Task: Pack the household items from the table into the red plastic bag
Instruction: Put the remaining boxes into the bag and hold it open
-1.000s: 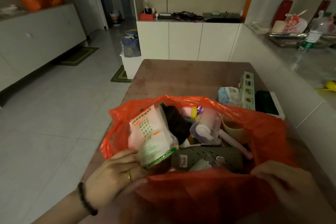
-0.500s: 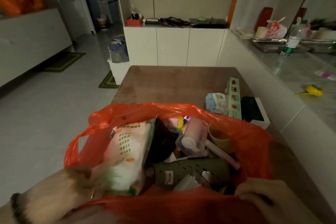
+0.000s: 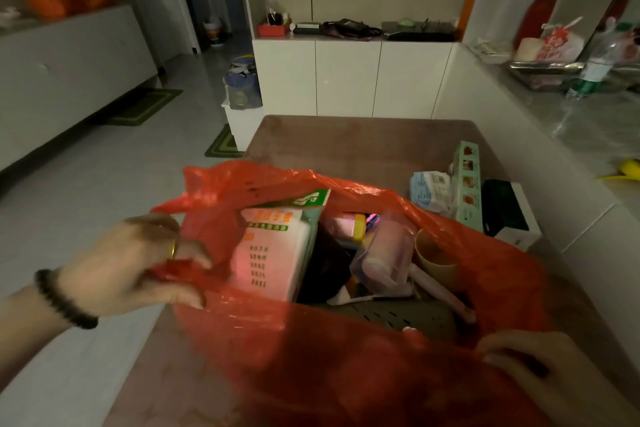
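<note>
The red plastic bag (image 3: 346,357) is sitting open on the brown table (image 3: 363,139), its near wall filling the lower part of the view and hiding the bottom of everything inside. The left hand (image 3: 138,263) is pinching the bag's left handle, fingers closed on a bunched fold of red film. The right hand (image 3: 540,367) is pressing closed on the near right rim of the bag, though its lower part is running out of frame and the fingertips are blurred.

Inside the bag, a white and green tissue pack (image 3: 277,246) is standing upright at the left, just beside a dark item (image 3: 325,274) that is too shadowed to identify. To the right, a pale lint roller (image 3: 388,260) is lying tilted, touching a tan cup (image 3: 436,256). A grey perforated object (image 3: 398,315) is lying across the front, half covered by the bag's wall; it is possibly a basket.

Three items are still lying on the table past the bag's far right edge: a blue wipes packet (image 3: 429,194), a tall green box (image 3: 469,184) standing on edge beside it, and a dark box with a white side (image 3: 509,211), partly cut by the bag's rim.
</note>
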Motion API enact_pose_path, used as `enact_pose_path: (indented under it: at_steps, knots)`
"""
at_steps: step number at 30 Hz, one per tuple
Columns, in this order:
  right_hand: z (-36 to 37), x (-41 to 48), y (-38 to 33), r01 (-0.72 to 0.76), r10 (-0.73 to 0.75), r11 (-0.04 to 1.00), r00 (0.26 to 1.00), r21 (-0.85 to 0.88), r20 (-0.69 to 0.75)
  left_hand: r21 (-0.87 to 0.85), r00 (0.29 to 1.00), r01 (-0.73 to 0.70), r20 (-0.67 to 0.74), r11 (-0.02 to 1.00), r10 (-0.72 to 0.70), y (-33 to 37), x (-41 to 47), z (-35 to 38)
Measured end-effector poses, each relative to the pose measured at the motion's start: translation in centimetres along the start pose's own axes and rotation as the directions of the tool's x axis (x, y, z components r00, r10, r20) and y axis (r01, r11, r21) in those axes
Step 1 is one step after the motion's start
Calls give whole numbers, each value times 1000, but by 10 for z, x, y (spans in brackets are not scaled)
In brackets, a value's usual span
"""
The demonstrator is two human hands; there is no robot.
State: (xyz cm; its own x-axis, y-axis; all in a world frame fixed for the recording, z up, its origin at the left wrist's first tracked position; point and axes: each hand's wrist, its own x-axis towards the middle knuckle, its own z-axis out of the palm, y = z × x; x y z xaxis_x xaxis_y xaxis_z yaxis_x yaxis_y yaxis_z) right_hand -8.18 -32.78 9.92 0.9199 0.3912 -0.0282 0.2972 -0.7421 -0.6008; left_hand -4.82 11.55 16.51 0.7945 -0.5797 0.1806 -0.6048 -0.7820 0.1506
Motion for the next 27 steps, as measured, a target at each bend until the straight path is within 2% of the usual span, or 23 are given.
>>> enact_pose_path:
  at_steps: [1, 3, 5, 7, 9, 11, 13, 15, 18, 21, 24, 27]
  knots:
    - [-1, 4, 0, -6, 7, 1000, 1000, -9, 22, -44, 994, -65, -91, 997, 61, 8, 8, -3]
    - [-3, 11, 2, 8, -8, 1000, 995, 0, 100, -80, 980, -97, -184, 992, 81, 23, 29, -10]
    - [-15, 17, -6, -4, -4, 999, 975, 35, 220, -72, 973, -95, -218, 993, 78, 35, 55, -8]
    - [-30, 24, -17, -15, -5, 997, 969, 79, 245, -76, 980, -100, -178, 992, 85, 50, 92, -1]
    - [-47, 39, -21, -41, 11, 978, 989, 204, 146, -80, 991, -93, -104, 992, 85, 60, 130, 13]
    - [-61, 65, -12, -22, 58, 947, 993, 322, -105, -58, 997, -77, -32, 995, 75, 67, 168, 28]
    - [-72, 99, 10, -43, 218, 888, 916, 457, -337, -41, 995, -64, 69, 997, 67, 69, 203, 45]
    - [-76, 139, 38, -154, 393, 840, 833, 520, -389, -7, 974, -61, 218, 998, 61, 70, 230, 58]
    - [-67, 193, 84, -477, 578, 790, 789, 384, -208, 53, 907, -99, 416, 994, 68, 66, 254, 77]
    - [-44, 232, 120, -588, 628, 763, 772, 270, -93, 77, 885, -144, 456, 987, 94, 55, 265, 94]
    - [-20, 257, 146, -672, 695, 715, 713, 192, -94, 92, 890, -182, 438, 979, 124, 44, 273, 106]
    - [-2, 268, 160, -703, 708, 702, 671, 113, -221, 65, 913, -155, 391, 986, 117, 38, 276, 107]
